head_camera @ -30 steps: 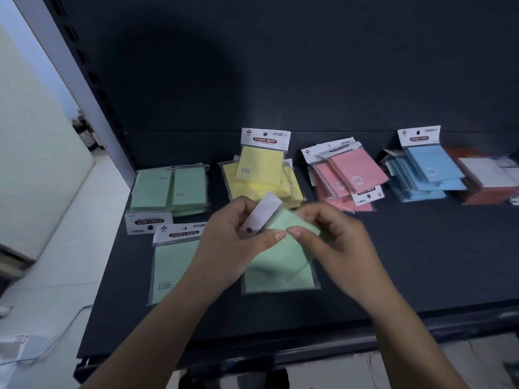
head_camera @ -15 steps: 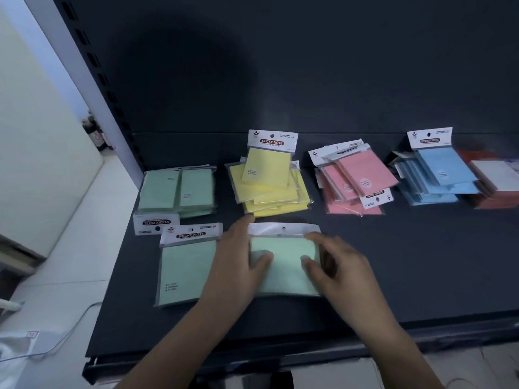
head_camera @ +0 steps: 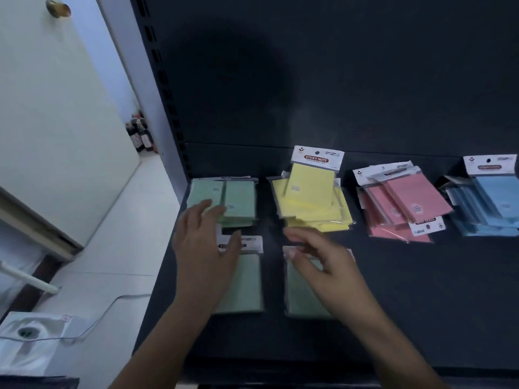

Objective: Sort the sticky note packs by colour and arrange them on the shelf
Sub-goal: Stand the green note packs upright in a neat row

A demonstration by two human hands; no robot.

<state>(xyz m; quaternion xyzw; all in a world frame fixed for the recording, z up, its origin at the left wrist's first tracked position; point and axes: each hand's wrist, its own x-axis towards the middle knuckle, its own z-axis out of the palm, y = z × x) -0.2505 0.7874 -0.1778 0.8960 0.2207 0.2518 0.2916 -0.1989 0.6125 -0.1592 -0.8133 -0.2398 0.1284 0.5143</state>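
Left hand spreads flat, fingers straight, over one green pack at the front of the shelf, fingertips reaching the green stack. Right hand hovers blurred over the second green pack alongside; can't tell whether it's gripping.

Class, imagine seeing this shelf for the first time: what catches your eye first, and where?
Four bright sticky-note piles line the back of the dark shelf: green pile, yellow pile, pink pile, blue pile, left to right. In front, the left hand and right hand hover over two green packs lying side by side.
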